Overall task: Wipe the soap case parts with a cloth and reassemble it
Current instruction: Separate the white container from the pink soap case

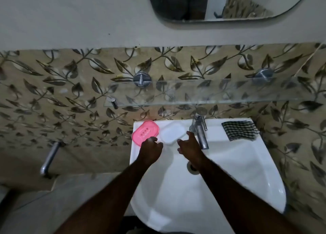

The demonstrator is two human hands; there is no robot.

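A pink soap case part with small holes lies on the back left ledge of the white sink. Beside it on the right lies a white soap case part. My left hand hovers at the near edge of the pink part, fingers curled, touching or almost touching it. My right hand is at the near right corner of the white part with fingers spread; contact is unclear. A black-and-white checked cloth lies folded on the back right ledge, away from both hands.
A chrome tap stands at the back middle of the sink, just right of my right hand. The drain shows beside my right wrist. A glass shelf hangs above on the leaf-patterned wall. A mirror is higher up.
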